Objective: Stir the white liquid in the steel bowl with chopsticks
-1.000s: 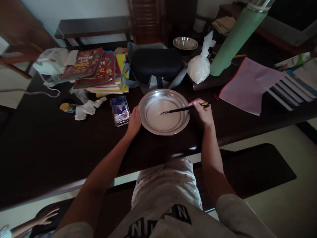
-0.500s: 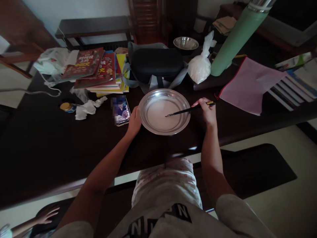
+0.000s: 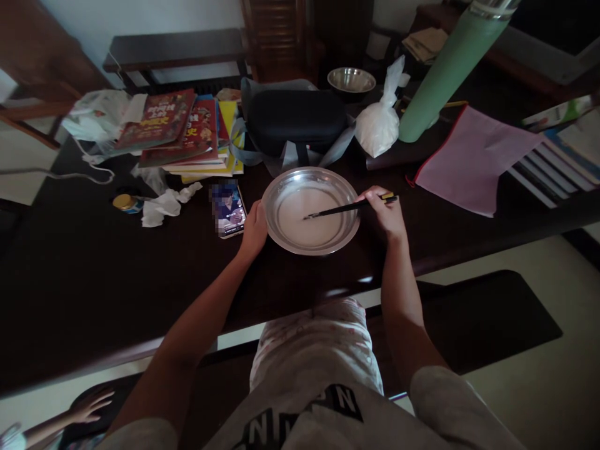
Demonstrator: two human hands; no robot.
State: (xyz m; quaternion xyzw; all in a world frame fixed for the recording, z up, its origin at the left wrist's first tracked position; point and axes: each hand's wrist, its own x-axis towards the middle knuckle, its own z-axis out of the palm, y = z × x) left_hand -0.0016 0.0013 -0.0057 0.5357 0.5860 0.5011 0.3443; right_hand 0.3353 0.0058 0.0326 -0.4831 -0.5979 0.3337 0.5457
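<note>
A wide metal bowl (image 3: pixel 311 249) stands on the dark table near its front edge, with a pale, milky mixture (image 3: pixel 304 225) in it. My left hand (image 3: pixel 255 226) grips the bowl's left rim. My right hand (image 3: pixel 382 209), at the right side of the bowl, is closed around black chopsticks (image 3: pixel 335 210), whose whitened tips dip into the mixture near its middle. Just left of my left hand lies a phone (image 3: pixel 229 211) with a lit screen. Behind the bowl, to the right, sits a knotted plastic bag of white powder (image 3: pixel 376 129).
A black case (image 3: pixel 296 119) and stacked books (image 3: pixel 169 131) lie behind the bowl. A tall green flask (image 3: pixel 452 78), a pink pouch (image 3: pixel 478 162) and another metal bowl (image 3: pixel 351 78) are farther right and back. Crumpled tissue (image 3: pixel 162 207) and a small jar (image 3: pixel 126 203) lie left. Another person's hand (image 3: pixel 94 405) shows lower left.
My right hand and the chopsticks have shifted slightly left, so the tips sit farther into the mixture. My left hand and the bowl stay put. The phone's picture differs a little.
</note>
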